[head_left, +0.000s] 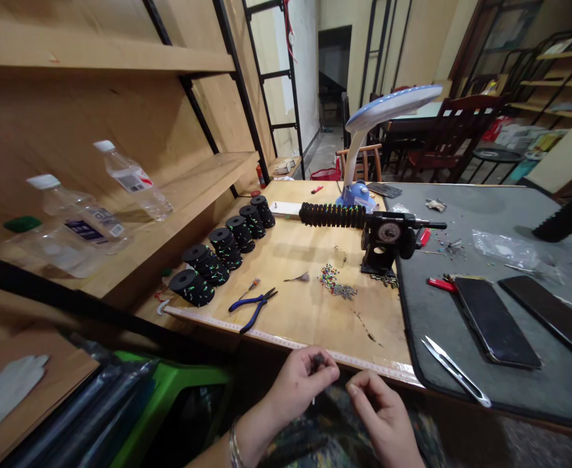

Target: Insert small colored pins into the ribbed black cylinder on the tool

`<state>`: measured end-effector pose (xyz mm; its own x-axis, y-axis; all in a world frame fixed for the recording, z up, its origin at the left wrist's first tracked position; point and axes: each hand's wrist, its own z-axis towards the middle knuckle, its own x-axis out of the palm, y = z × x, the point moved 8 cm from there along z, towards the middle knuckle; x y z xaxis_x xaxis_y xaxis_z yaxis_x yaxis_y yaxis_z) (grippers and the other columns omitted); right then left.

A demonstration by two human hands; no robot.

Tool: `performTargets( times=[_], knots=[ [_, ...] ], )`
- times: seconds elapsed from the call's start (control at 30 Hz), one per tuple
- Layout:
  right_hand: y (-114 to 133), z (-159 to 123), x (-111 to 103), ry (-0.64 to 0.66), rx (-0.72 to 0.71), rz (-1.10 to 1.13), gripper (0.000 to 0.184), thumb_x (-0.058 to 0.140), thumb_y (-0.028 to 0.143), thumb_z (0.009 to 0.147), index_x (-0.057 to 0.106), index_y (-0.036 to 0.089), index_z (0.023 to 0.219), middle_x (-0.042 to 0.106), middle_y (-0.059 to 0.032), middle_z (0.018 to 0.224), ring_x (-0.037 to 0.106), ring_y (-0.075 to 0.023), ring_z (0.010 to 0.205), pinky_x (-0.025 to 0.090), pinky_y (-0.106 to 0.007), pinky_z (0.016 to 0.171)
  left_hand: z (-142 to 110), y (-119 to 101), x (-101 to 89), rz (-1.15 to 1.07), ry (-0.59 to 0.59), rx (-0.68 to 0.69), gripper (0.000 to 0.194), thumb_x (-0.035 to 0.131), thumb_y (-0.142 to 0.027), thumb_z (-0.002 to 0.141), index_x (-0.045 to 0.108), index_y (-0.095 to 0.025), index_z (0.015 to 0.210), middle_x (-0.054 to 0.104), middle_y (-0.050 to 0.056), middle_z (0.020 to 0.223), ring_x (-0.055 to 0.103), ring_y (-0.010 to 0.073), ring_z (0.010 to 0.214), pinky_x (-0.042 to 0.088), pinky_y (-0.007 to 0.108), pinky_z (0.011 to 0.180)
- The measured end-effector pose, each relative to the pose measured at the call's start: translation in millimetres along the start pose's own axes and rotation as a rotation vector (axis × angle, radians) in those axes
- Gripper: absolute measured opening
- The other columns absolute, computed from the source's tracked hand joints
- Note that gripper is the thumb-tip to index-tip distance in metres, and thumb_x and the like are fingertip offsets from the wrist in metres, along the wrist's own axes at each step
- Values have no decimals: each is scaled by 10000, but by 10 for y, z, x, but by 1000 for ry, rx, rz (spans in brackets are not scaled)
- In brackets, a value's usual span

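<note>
Facing each other, the left hand (pixel 298 378) and right hand (pixel 379 411) curl nearly closed, the latter's hold unclear; between the left fingertips sits a small, blurred dark piece (pixel 318 359).

Straight ahead of the left hand (pixel 303 380) and right hand (pixel 383 413), a path over the table (pixel 298 325) is being left up to the beads (pixel 332 281), edged on its right by a thin thread (pixel 372 338). To the left, passage is being narrowed by the pliers (pixel 262 301) (one handle is being pointed toward the front edge) and, farther over, being barred by the row of black spools (pixel 225 250). At the back, the way is being blocked by the machine (pixel 379 235), its coil (pixel 332 215) and the lamp (pixel 351 159). Rightward, low sweeps are being obstructed by the scissors (pixel 464 382) and two phones (pixel 498 322); between the phones, a slim gap is being left.
</note>
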<state>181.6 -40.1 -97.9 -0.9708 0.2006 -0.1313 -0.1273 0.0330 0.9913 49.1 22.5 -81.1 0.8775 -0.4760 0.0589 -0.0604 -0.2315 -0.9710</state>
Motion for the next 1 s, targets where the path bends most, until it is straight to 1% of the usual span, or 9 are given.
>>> performTargets(
  times=[0.1,0.17,0.27,0.33,0.47,0.57,0.7,0.9,1.0],
  knots=[
    [15,25,-22,47,-33,-89,268,594,407,870,671,193,728,654,-26,663,590,-190,624,463,-269,598,38,-85,-2,49,-21,42,254,709,-375,742,621,-144,685,550,-12,620,466,118,603,362,231,591],
    [38,48,-63,71,-50,-115,192,625,370,860,726,209,884,738,-68,822,667,-243,775,511,-325,735,35,-125,-18,83,-54,64,239,700,-369,748,629,-147,694,573,-5,620,490,129,610,375,236,601],
    [105,87,-113,84,-41,-50,354,648,349,851,658,237,1187,738,-120,1082,670,-291,998,512,-400,868,8,-176,-4,145,-73,102,210,672,-344,775,637,-151,701,613,10,637,519,139,615,388,238,607],
    [158,115,-82,108,-2,51,421,636,379,856,606,236,1251,716,-141,1133,658,-295,1034,539,-385,802,-12,-216,21,202,-74,141,189,643,-321,802,646,-150,721,635,20,650,529,141,613,392,236,601],
    [216,167,96,188,105,219,395,625,467,849,631,199,1138,722,-102,909,666,-251,832,530,-314,639,-44,-320,67,400,-79,259,171,588,-270,849,664,-147,757,650,31,654,530,137,590,384,231,576],
    [224,215,145,193,80,143,309,610,473,858,669,177,927,624,-9,675,569,-173,635,461,-271,605,-42,-346,64,472,-91,273,171,574,-249,858,667,-148,756,665,36,669,552,141,598,388,228,575],
    [138,263,98,145,27,22,339,610,480,843,611,177,692,532,21,624,477,-149,607,382,-246,575,5,-383,13,489,-81,252,177,585,-277,862,672,-154,769,673,38,672,575,151,606,394,227,562],
    [-11,281,-133,-45,44,86,386,630,544,808,597,189,663,440,47,586,408,-135,564,337,-238,537,245,-632,-363,891,-212,408,185,499,-234,905,633,-175,793,644,47,727,597,182,675,421,264,620],
    [-33,272,-233,-104,76,131,409,671,581,761,626,187,661,478,33,597,434,-142,575,365,-240,546,434,-631,-609,1170,-283,373,171,473,-156,887,635,-181,839,665,75,828,617,217,783,455,308,708]
  ],
)
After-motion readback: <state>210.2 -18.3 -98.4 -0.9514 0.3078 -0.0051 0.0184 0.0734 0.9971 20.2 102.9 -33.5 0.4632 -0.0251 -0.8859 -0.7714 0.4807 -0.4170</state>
